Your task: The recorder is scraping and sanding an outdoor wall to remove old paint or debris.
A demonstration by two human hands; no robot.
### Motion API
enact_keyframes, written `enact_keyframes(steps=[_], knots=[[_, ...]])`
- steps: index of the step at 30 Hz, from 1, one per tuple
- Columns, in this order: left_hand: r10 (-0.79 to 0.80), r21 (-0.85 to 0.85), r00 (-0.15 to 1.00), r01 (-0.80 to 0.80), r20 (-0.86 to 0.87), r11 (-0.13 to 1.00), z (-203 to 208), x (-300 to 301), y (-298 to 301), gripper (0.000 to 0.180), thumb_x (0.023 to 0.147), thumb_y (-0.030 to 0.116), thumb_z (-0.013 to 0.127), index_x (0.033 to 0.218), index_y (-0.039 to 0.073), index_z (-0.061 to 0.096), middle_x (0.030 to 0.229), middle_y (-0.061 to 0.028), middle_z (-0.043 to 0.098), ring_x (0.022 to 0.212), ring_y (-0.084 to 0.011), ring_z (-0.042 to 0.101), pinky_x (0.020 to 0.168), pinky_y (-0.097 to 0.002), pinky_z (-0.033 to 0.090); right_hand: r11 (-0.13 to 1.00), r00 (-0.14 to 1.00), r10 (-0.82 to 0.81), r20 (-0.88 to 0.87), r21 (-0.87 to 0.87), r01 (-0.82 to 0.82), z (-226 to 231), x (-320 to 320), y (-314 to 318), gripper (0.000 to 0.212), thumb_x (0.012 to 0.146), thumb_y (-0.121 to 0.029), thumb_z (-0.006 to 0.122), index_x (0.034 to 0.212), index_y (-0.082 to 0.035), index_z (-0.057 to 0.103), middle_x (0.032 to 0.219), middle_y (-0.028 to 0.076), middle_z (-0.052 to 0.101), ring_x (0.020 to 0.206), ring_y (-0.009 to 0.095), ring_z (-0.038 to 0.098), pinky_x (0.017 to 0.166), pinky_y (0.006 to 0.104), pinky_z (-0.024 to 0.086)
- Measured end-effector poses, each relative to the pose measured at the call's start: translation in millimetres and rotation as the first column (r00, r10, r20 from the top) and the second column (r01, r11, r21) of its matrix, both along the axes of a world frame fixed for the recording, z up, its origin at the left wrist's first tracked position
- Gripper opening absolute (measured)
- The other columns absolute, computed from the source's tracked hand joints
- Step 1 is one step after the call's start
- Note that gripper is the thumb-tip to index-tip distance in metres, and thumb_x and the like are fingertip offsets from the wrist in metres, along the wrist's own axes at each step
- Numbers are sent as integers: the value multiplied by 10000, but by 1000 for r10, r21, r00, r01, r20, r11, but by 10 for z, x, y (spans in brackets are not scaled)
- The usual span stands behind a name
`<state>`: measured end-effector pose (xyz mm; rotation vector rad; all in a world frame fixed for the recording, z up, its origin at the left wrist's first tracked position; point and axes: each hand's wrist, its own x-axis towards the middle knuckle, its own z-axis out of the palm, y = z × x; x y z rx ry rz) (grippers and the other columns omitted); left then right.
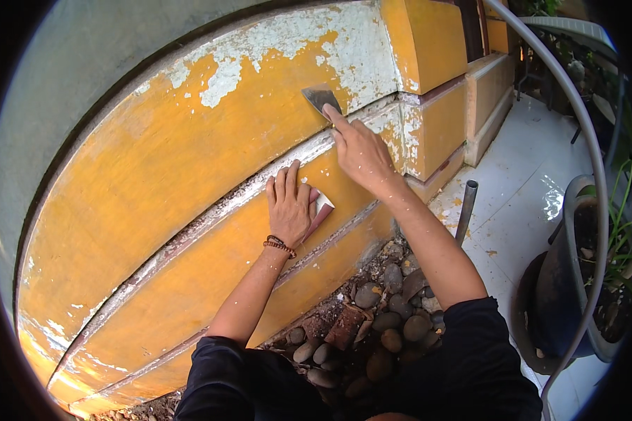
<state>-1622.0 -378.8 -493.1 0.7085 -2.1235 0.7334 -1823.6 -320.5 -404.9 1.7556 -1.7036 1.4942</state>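
Observation:
A putty knife [321,98] with a wide, flat metal blade is gripped in my right hand [364,154], the index finger stretched along it. Its blade lies against the yellow painted wall [189,140], just above a groove and below a large patch where the paint is gone and pale plaster shows. Lower and to the left, my left hand [290,207] rests on the wall, its fingertips near the groove's ledge. A folded sheet of sandpaper [321,210], reddish-brown and white, is held under its thumb side. Paint flecks dot my right hand and forearm.
Rounded stones [393,319] and a broken brick [345,327] lie along the wall's foot. A grey pipe [466,210] stands up beside the white tiled floor [502,189]. At right are a large plant pot [576,281] and a curved grey tube [588,119].

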Motion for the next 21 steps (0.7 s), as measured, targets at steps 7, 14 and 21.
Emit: enact_keyframes(steps=[7, 14, 21], knots=[[7, 11, 999, -7, -38, 1000, -14, -36, -62, 217, 923, 227, 674, 1020, 36, 637, 1546, -174, 464, 1405, -382, 416, 1185, -566, 274, 988, 993, -111, -33, -111, 107, 754, -148, -166, 441, 1048, -217, 543, 1489, -214, 555, 972, 229, 718, 926, 409, 710, 830, 508, 573], [-9, 15, 995, 10, -97, 1000, -93, 12, -124, 194, 952, 252, 665, 994, 64, 650, 1521, -137, 506, 1400, -356, 440, 1176, -539, 292, 860, 593, -508, -625, -406, 309, 1757, -232, -25, 516, 963, -150, 640, 1471, -208, 567, 975, 147, 699, 784, 264, 752, 639, 378, 616], [-63, 74, 992, 71, -111, 995, -26, 41, -117, 177, 947, 235, 663, 1009, 70, 644, 1527, -155, 499, 1402, -356, 440, 1174, -542, 292, 792, 280, -606, -745, -531, 300, 1978, -621, -25, 536, 944, -86, 639, 1461, -202, 565, 963, 114, 660, 726, 234, 736, 572, 350, 599]])
